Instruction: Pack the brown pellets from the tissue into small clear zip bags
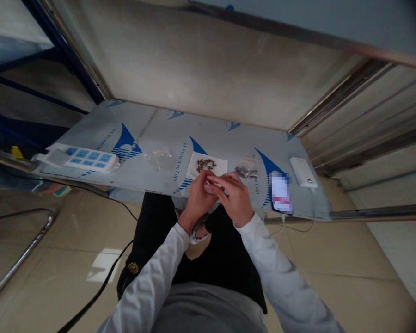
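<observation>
My left hand [200, 196] and my right hand [235, 196] meet at the front edge of the table, fingertips pinched together. Whatever they hold between them is too small and too covered by fingers to name. Just beyond the fingers lies a white sheet [222, 166] with a heap of small brown pieces [205, 165] on it. Right of the sheet is a clear plastic bag [247, 170] with more small dark pieces. Another clear plastic bag [158, 158] lies flat to the left.
A power strip [92, 158] lies on the left of the film-covered table [152, 129]. A phone [280, 192] and a white power bank [302, 172], both with cables, lie at the right. A metal frame rises behind.
</observation>
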Motion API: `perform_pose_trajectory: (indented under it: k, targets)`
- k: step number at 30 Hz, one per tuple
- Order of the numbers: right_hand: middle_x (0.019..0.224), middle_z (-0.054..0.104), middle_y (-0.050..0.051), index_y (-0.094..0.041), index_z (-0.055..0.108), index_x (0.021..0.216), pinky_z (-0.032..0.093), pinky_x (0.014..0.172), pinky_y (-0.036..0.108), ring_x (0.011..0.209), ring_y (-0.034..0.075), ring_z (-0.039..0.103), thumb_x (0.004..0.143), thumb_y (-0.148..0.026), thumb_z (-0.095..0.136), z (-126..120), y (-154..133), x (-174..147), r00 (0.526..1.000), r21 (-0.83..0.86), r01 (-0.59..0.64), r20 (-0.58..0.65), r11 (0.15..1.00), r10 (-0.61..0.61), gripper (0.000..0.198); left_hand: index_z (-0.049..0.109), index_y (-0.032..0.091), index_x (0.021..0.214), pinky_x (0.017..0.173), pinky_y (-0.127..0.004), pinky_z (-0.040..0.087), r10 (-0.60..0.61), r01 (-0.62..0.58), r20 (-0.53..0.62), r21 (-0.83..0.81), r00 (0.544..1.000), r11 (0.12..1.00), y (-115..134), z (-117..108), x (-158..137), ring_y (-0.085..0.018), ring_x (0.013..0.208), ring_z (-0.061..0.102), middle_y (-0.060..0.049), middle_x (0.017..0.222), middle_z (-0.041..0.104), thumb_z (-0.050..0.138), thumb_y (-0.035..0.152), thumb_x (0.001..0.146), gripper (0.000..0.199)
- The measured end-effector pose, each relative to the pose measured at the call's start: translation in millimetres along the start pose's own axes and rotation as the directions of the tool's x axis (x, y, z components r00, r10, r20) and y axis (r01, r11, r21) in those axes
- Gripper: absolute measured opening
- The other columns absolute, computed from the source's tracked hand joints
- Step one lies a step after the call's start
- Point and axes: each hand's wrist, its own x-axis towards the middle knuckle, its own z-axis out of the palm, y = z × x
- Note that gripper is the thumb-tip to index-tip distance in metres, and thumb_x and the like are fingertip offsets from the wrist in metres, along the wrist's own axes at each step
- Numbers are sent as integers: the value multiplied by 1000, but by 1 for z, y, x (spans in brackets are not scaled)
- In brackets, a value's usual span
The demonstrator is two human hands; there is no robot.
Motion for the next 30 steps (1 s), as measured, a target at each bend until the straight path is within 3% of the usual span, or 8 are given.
perform_pose_trajectory:
  k: [4, 8, 11, 14, 17, 21, 26, 30]
  targets:
    - [104, 64, 7, -25, 70, 89, 48, 86, 38, 95, 23, 60, 81, -33, 65, -5, 9, -2, 995, 1, -80, -62, 997, 80, 12, 46, 19, 99, 69, -26, 45, 45, -46, -17, -41, 999, 998, 1, 4, 3, -14, 76, 57, -3, 90, 59, 71, 22, 65, 43]
    - [81, 68, 3, -21, 67, 77, 50, 67, 28, 74, 17, 64, 85, -37, 58, -10, 26, 5, 968, 175, -235, 127, 956, 214, 20, 43, 17, 116, 83, -32, 46, 77, -67, 72, -131, 994, 989, 2, -4, 5, -18, 94, 58, -9, 107, 58, 76, 20, 58, 67]
    - [75, 68, 1, -20, 65, 81, 49, 66, 27, 69, 16, 64, 85, -39, 57, -11, 35, 14, 956, 237, -285, 141, 929, 257, 21, 49, 19, 117, 84, -32, 48, -41, 82, 137, -307, 990, 948, 1, -15, 7, -19, 98, 61, -9, 110, 63, 70, 28, 70, 51]
    - [81, 70, 2, -20, 63, 84, 50, 69, 28, 75, 17, 66, 82, -37, 60, -6, 36, 19, 954, 355, -298, 140, 886, 265, 18, 62, 17, 99, 82, -31, 50, -184, 219, 121, -429, 975, 876, -3, -24, 11, -17, 90, 66, -7, 96, 70, 58, 37, 83, 26]
    - [84, 72, 2, -22, 60, 96, 51, 70, 29, 78, 17, 68, 80, -37, 63, 6, 32, 18, 941, 434, -326, 61, 840, 334, 23, 66, 15, 88, 77, -30, 52, -238, 233, 41, -418, 970, 878, -8, -29, 12, -17, 79, 68, -6, 83, 72, 61, 40, 81, 27]
    - [81, 73, 4, -21, 58, 113, 51, 68, 30, 74, 18, 68, 71, -39, 71, 24, 32, 12, 879, 530, -419, 33, 737, 476, 47, 68, 14, 82, 68, -27, 52, -276, 249, -29, -341, 961, 906, -13, -34, 12, -16, 72, 68, -6, 76, 73, 65, 41, 77, 28]
    - [74, 73, 5, -15, 71, 85, 49, 65, 29, 69, 18, 66, 64, -44, 74, 35, 35, 8, 822, 615, -523, 182, 590, 540, 36, 68, 12, 76, 59, -25, 51, -308, 285, -36, -287, 951, 915, -13, -39, 11, -16, 62, 67, -5, 66, 71, 68, 43, 74, 31]
    - [67, 71, 3, -16, 73, 76, 45, 57, 24, 60, 13, 61, 63, -42, 75, 35, 30, 8, 763, 673, -560, 192, 483, 617, 30, 69, 11, 77, 59, -25, 51, -438, 409, 23, -402, 899, 819, -8, -39, 12, -15, 59, 66, -7, 69, 72, 70, 48, 69, 38]
